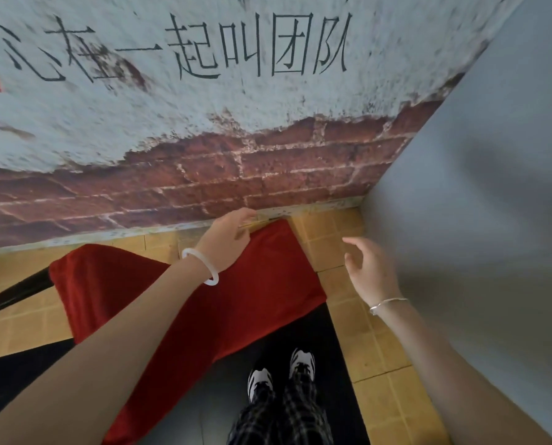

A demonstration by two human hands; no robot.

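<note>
A red cloth (197, 303) lies spread over a yellow tiled counter (342, 239) that runs along a wall. My left hand (228, 234), with a white bangle on its wrist, reaches to the cloth's far corner by the wall and pinches the fabric edge there. My right hand (367, 268), wearing a thin silver bracelet, hovers over the tiles to the right of the cloth with relaxed, slightly curled fingers and holds nothing.
A wall (204, 175) with brick pattern and black painted characters stands right behind the counter. A plain grey wall (477, 187) closes the right side. A black rail (14, 293) crosses at the left. My feet in black-and-white shoes (281, 370) stand on a dark floor below.
</note>
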